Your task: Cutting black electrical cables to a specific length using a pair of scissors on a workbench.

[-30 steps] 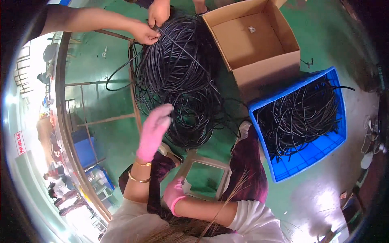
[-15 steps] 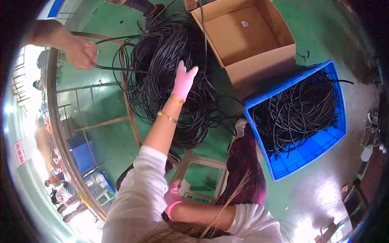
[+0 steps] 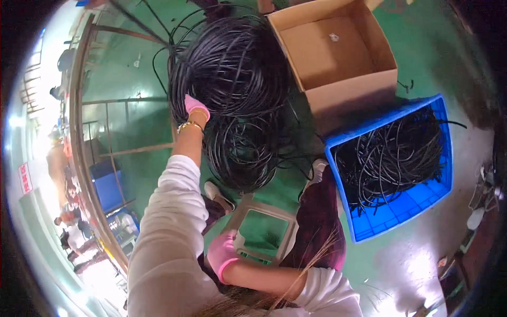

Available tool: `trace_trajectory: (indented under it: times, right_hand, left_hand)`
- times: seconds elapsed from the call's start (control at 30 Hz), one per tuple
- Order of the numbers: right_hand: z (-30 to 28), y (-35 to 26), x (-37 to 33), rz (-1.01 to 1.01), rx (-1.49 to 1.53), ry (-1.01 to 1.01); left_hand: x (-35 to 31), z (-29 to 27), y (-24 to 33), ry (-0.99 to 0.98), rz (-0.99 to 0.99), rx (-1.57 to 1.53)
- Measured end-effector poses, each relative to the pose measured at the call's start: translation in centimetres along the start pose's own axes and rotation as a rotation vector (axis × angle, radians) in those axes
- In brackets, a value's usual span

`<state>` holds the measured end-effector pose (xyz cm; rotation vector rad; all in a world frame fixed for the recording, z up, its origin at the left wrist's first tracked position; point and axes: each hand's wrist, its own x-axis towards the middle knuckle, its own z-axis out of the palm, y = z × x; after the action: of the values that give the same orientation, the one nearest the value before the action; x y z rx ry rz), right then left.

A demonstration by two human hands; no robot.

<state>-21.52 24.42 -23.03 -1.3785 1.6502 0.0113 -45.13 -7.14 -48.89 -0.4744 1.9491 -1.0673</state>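
Note:
A big bundle of coiled black cable (image 3: pixel 232 68) lies on the floor ahead, with a smaller coil (image 3: pixel 244 142) of the same cable at its near side. My left hand (image 3: pixel 196 108), in a pink glove with a gold bracelet at the wrist, is closed on the bundle's left side; its fingertips are partly hidden among the strands. Down by my legs stands a beige plastic stool (image 3: pixel 291 232) with an open frame top. My right hand (image 3: pixel 223 252), also pink-gloved, is curled over the stool's left edge.
An open cardboard box (image 3: pixel 348 90) with a small white scrap inside stands at the upper right. Below it, a blue crate (image 3: pixel 388 216) holds many cut black cable pieces (image 3: pixel 391 158). A metal frame (image 3: pixel 79 132) runs along the left. My shoes flank the stool.
My left hand has moved left and back, from the middle of the cable to its left side. Another person's hand, pulling strands at the left, is gone from view. The bundle looks rounder.

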Motion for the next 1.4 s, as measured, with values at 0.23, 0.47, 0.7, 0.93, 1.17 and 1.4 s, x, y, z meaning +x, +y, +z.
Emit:
trace_trajectory:
  times: [0.23,0.47,0.7,0.93,1.17,1.4]
  right_hand:
    - [1.5,-1.0,-0.1,0.039,-0.073,0.105]
    - [1.7,-0.7,1.3,-0.077,-0.125,-0.017]
    - [1.4,-0.9,1.0,-0.062,-0.185,-0.041]
    - [1.1,-0.5,1.1,-0.058,-0.104,-0.029]
    - [1.4,-0.6,1.5,-0.130,-0.136,-0.091]
    - [2.4,-1.3,1.0,-0.010,-0.138,0.081]
  left_hand:
    - [-9.5,4.1,0.5,-0.174,0.552,-0.065]
    - [-18.9,9.3,4.3,-0.389,0.859,-0.578]
    - [-22.1,11.5,5.7,-0.320,0.875,-0.688]
    - [-20.6,9.0,2.5,0.247,0.148,-1.447]
    - [-18.3,3.0,-9.9,0.853,-0.335,-2.087]
    - [-20.3,-4.9,-18.2,1.233,-0.007,-1.933]
